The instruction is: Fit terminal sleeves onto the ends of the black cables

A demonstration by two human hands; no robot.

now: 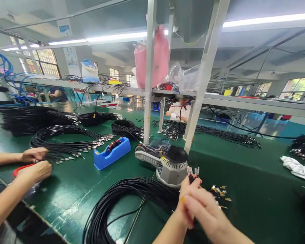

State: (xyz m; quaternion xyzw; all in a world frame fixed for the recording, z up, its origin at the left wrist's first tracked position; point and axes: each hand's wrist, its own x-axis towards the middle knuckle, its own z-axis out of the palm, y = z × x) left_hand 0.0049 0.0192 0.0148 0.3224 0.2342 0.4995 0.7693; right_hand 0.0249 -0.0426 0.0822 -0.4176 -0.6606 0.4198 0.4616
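Observation:
My left hand [184, 200] is wrapped round several black cables, whose silver connector ends [193, 171] stick up above the fingers. My right hand [205, 206] presses against it from the right, fingers closed; whether it also grips the cables is hidden. A large coil of black cable [99, 210] lies on the green table [254, 200] to the left of my hands. More gold and silver connector ends [220, 191] show just behind and to the right. The grey tape dispenser [171, 173] with a black round top stands just beyond my hands.
Another person's two hands [37, 166] work at the left edge near a red object [21, 169]. A blue tape holder [113, 154] stands mid-table, with cable bundles [63, 132] behind. White posts [200, 74] carry a shelf [244, 101]. White gloves [298, 168] lie right.

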